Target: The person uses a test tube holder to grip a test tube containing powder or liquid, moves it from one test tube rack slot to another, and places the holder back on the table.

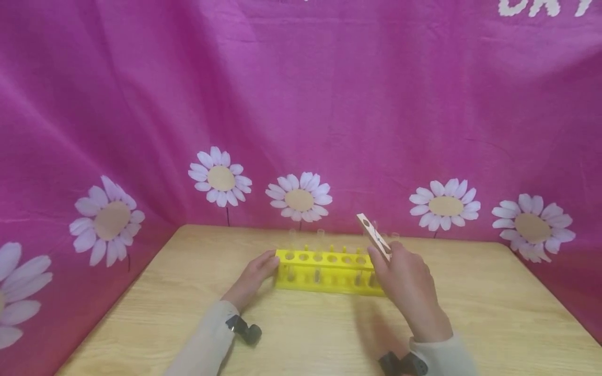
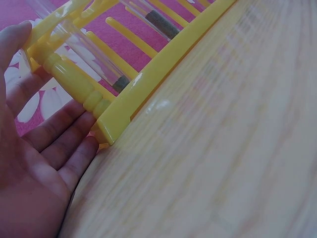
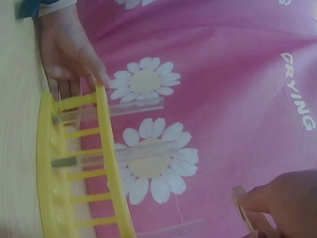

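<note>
A yellow test tube rack (image 1: 329, 266) stands upright on the table, with several clear test tubes (image 1: 321, 239) in its holes. Dark grainy matter (image 2: 161, 25) lies at the bottom of some tubes. My left hand (image 1: 253, 274) holds the rack's left end, thumb at the top plate and fingers by the end post (image 2: 74, 79). Above the rack's right end, my right hand (image 1: 411, 282) grips a wooden test tube holder (image 1: 373, 235) with a wire spring, tilted up and leftward. Whether the holder touches a tube, I cannot tell. The right hand hides the rack's right end.
The rack stands on a light wood-grain table (image 1: 301, 334), toward its far side. Pink cloth (image 1: 338, 115) printed with white daisies hangs behind the table and along both sides. Small black devices (image 1: 246, 331) are strapped at both wrists.
</note>
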### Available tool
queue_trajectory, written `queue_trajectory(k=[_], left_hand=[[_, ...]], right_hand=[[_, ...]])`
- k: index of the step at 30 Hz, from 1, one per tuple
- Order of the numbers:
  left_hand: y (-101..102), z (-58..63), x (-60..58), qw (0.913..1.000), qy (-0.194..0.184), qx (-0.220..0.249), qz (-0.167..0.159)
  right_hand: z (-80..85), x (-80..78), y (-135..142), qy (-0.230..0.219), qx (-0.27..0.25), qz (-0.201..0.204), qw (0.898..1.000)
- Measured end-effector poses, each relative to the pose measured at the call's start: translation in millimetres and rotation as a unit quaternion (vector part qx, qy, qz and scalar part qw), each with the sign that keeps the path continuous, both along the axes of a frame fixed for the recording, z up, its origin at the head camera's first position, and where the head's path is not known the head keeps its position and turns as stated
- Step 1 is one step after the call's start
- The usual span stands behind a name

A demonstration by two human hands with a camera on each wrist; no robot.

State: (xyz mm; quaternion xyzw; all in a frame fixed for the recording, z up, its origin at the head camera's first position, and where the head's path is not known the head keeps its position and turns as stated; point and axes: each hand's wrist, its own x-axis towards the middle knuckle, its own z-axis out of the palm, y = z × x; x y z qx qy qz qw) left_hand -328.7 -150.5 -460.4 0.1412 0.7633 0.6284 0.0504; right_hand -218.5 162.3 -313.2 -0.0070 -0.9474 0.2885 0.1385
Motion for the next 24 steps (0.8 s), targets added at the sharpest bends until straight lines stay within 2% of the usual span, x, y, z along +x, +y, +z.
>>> queue_trajectory(k=[6, 12, 17, 24], left_hand=[[1, 0.8, 2.7, 1.0, -0.003, -0.005, 0.005], [1, 1.6, 4.4, 1.0, 0.003, -0.005, 0.007], [1, 4.6, 6.8, 0.9997, -0.011, -0.009, 0.02], [2, 1.5, 4.7, 1.0, 0.001, 0.005, 0.006]], right_hand=[[3.6, 3.6, 15, 0.001, -0.013, -0.022, 1.0], [9.3, 5.4, 36, -0.023, -0.011, -0.043, 0.999], [10.1, 3.6, 52, -0.039, -0.001, -0.049, 0.998], [8.3, 2.1, 72, -0.052, -0.009, -0.053, 0.997]])
